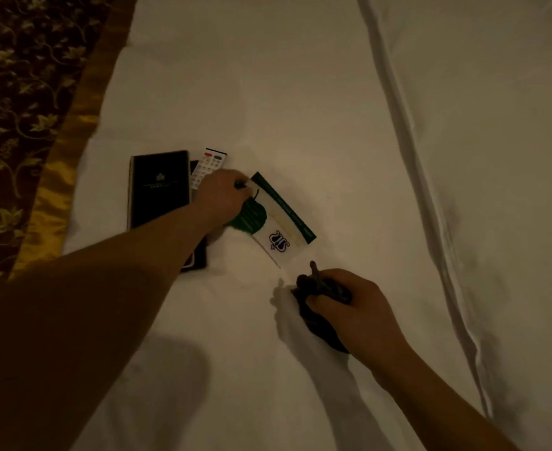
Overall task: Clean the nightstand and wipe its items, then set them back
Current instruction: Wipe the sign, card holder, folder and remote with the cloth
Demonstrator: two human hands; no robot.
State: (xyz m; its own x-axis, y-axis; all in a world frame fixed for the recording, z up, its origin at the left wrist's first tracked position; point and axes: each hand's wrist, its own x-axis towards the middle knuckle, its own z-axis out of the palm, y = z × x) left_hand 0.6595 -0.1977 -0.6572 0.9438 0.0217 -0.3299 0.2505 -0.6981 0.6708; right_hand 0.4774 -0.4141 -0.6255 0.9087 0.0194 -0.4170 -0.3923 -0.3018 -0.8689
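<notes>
Several nightstand items lie on a white bedsheet (pixel 300 92). My left hand (pixel 220 193) grips the upper corner of a white and green card (pixel 281 222) that bears a green leaf shape and a dark logo. To its left lies a black booklet (pixel 159 187) with a small pale emblem. A white remote control (pixel 209 166) with coloured buttons pokes out behind my left hand. Another dark flat item (pixel 198 258) is mostly hidden under my left forearm. My right hand (pixel 356 307) is closed on a dark cloth (pixel 320 323) bunched against the sheet, below the card.
A patterned brown and gold bed runner (pixel 23 125) with a shiny gold border (pixel 72 141) covers the left side. A long fold in the sheet (pixel 414 157) runs down the right side. The light is dim.
</notes>
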